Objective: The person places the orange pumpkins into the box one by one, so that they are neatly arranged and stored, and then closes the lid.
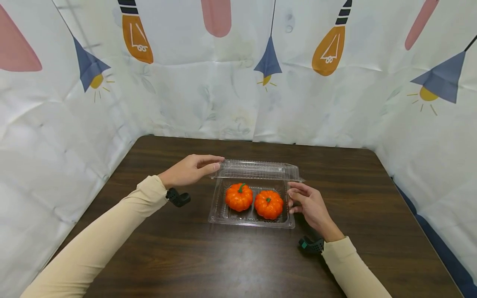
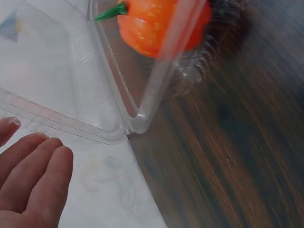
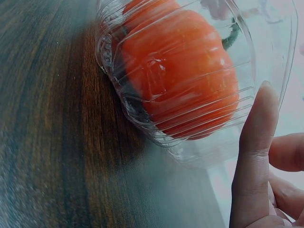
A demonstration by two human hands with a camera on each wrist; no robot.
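Observation:
A clear plastic clamshell box (image 1: 250,224) rests on the table with its hinged lid (image 1: 257,169) raised at the back. Inside the base, side by side, sit two small orange pumpkins with green stems, the left pumpkin (image 1: 239,197) and the right pumpkin (image 1: 268,205). My left hand (image 1: 191,169) reaches to the lid's left end, its fingers nearly straight at the edge; the left wrist view shows fingertips (image 2: 59,156) close by the rim. Beside the box's right wall is my right hand (image 1: 307,205), its long finger (image 3: 256,142) extended along the clear plastic. Some right fingers are partly hidden.
The dark wooden table (image 1: 179,256) extends around the box. White curtains (image 1: 223,107) printed with lamps and bulbs hang behind it and along both sides. A dark wrist strap (image 1: 178,198) is on the left wrist, another strap (image 1: 313,245) on the right.

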